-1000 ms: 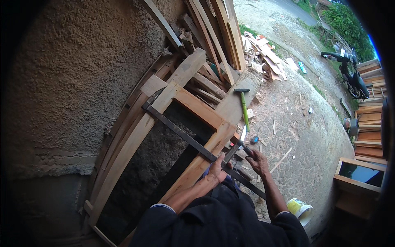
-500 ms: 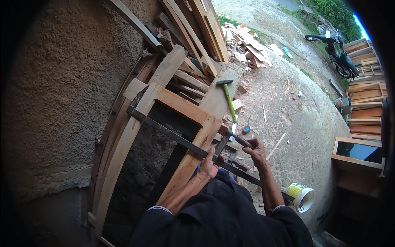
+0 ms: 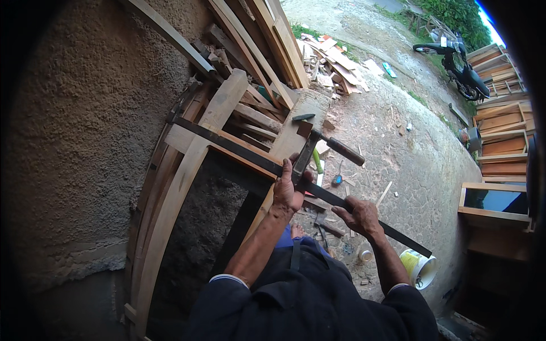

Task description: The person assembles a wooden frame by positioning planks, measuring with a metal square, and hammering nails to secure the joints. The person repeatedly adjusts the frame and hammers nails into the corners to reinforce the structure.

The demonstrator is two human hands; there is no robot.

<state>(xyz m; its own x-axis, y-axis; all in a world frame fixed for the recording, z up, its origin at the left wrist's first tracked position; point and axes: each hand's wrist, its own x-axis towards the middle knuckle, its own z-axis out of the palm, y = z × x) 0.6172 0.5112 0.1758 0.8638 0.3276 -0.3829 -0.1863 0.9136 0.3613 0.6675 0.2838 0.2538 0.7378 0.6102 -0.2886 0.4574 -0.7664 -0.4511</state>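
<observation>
A long dark bar clamp (image 3: pixel 239 149) lies across the upper end of a wooden frame (image 3: pixel 166 230), its far end reaching the frame's left side by the wall. My left hand (image 3: pixel 289 190) grips the clamp near its sliding jaw, thumb up along the bar. My right hand (image 3: pixel 359 216) is closed around the bar farther right, toward its free end. The clamp's screw handle (image 3: pixel 345 152) points off to the right, with no hand on it. Behind the jaw, a hammer with a green handle (image 3: pixel 317 163) lies partly hidden on a thick board (image 3: pixel 307 108).
Planks (image 3: pixel 250 51) lean against the rough wall (image 3: pixel 102 113) beside a heap of wood offcuts (image 3: pixel 335 62). On the ground are a blue tape measure (image 3: pixel 337 179) and a white bucket (image 3: pixel 420 267). A motorcycle (image 3: pixel 460 71) and stacked wooden frames (image 3: pixel 500 136) stand at right.
The clamp has shifted up and away along the frame. My right hand has left the screw handle and now holds the bar; my left hand has moved up with the clamp.
</observation>
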